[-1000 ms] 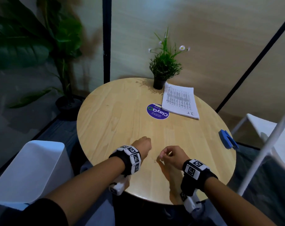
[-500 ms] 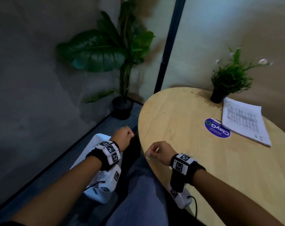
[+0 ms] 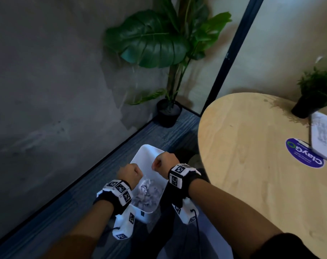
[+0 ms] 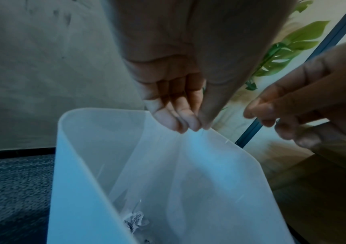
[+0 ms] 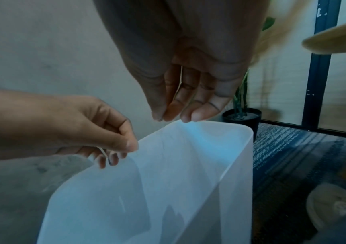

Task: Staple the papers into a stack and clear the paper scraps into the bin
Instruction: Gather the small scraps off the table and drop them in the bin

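A white plastic bin (image 3: 146, 156) stands on the floor left of the table, with crumpled paper scraps (image 3: 147, 193) at its bottom. Both hands hover over its opening, fingers pointing down. My left hand (image 3: 130, 173) has thumb and fingertips pressed together, and the right wrist view shows a thin white paper sliver (image 5: 103, 151) pinched under them. My right hand (image 3: 163, 163) is bunched the same way (image 5: 174, 117), with a pale paper strip (image 5: 181, 74) between its fingers. The printed paper stack (image 3: 325, 139) lies on the table at the far right edge.
The round wooden table (image 3: 243, 165) is on my right, with a purple sticker (image 3: 304, 156) and a small potted plant (image 3: 316, 90) on it. A large-leafed floor plant (image 3: 168, 53) in a black pot stands behind the bin. A grey wall runs along the left.
My view has swung left from the tabletop to the floor bin. Both hands left the table's near edge and now hang over the bin, still curled.
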